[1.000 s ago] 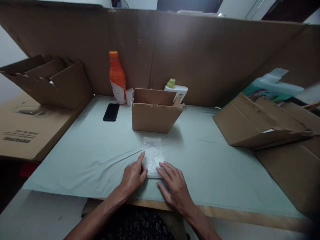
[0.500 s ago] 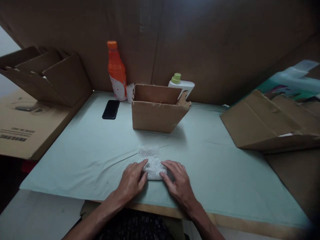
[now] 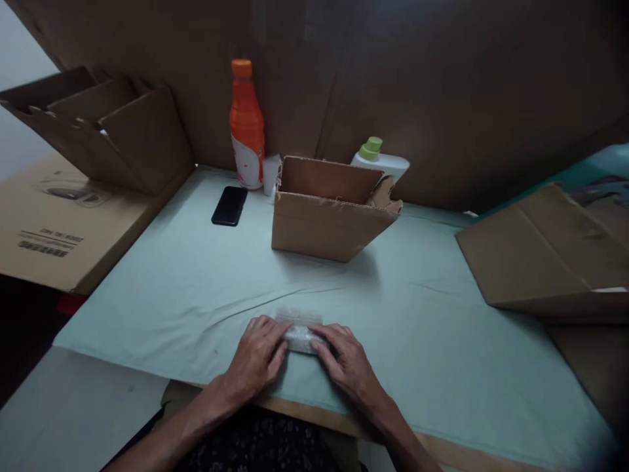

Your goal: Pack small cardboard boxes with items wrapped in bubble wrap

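A small bundle of clear bubble wrap (image 3: pixel 301 337) lies on the pale green cloth near the front edge of the table. Its far end is a flat flap; the near part looks folded over into a thicker strip. My left hand (image 3: pixel 260 351) grips the bundle's left end between thumb and fingers. At the right end, my right hand (image 3: pixel 341 357) holds it the same way, fingertips on top and thumb at the near side. Whatever may be inside the wrap cannot be made out.
Beyond my hands stands an open cardboard box (image 3: pixel 324 226). Behind it are an orange bottle (image 3: pixel 247 124), a white cup (image 3: pixel 270 174) and a white bottle with a green cap (image 3: pixel 373 149). A black phone (image 3: pixel 229 206) lies left. Cardboard boxes flank the table, left (image 3: pixel 147 144) and right (image 3: pixel 535 249).
The bubble wrap has become shorter from front to back, folded over under my fingers. Both hands have closed in on its ends. The view has shifted slightly, moving the background rightward.
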Tool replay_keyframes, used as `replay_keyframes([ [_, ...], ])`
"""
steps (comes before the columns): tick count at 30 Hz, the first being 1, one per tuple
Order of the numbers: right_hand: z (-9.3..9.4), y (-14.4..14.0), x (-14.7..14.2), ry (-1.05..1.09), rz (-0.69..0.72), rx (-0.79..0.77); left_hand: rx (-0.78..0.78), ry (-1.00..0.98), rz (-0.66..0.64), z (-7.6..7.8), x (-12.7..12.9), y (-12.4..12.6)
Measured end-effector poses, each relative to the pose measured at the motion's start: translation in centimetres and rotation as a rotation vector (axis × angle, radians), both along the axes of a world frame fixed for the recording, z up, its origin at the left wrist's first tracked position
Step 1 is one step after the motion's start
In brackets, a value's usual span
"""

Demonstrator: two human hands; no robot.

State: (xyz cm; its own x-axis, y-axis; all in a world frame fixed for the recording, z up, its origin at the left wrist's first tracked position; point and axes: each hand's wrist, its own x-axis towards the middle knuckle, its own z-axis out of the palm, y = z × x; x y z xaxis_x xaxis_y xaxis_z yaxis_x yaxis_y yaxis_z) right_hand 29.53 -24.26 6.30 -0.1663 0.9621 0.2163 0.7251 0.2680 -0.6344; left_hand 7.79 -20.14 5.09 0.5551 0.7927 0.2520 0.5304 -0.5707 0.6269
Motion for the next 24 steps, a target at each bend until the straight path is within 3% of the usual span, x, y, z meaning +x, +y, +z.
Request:
replay_keyframes([
  [4,-0.6,0.7,-0.1,-0.097,-0.089,0.148,0.018,0.136,0.108,0.0,0.8,1.7],
  [7,-1.3,1.9,-0.1,-0.181,-0.060,0.086,0.023,0.219,0.155,0.0,1.0,2.5],
  [10,-1.7,3.2,-0.2,-0.188,-0.044,-0.002,-0.013,0.104,0.193,-0.7,0.5,2.2],
  [13,-1.0,3.1,-0.5,-0.054,0.003,-0.052,-0.106,-0.127,0.224,-1.3,-0.5,1.5],
  [16,0.3,1.6,-1.0,0.142,0.070,-0.120,-0.289,-0.302,0.172,-1.0,-1.3,1.3],
  [19,0.9,0.1,-0.8,0.311,0.040,-0.213,-0.505,-0.340,0.067,-0.3,-1.2,1.3],
  [21,0.7,-0.4,-0.2,0.419,-0.025,-0.276,-0.502,-0.304,0.030,-0.1,-0.8,1.1],
  [24,0.4,-0.2,1.2,0.476,-0.062,-0.360,-0.316,-0.239,-0.089,-0.1,0.0,1.2],
])
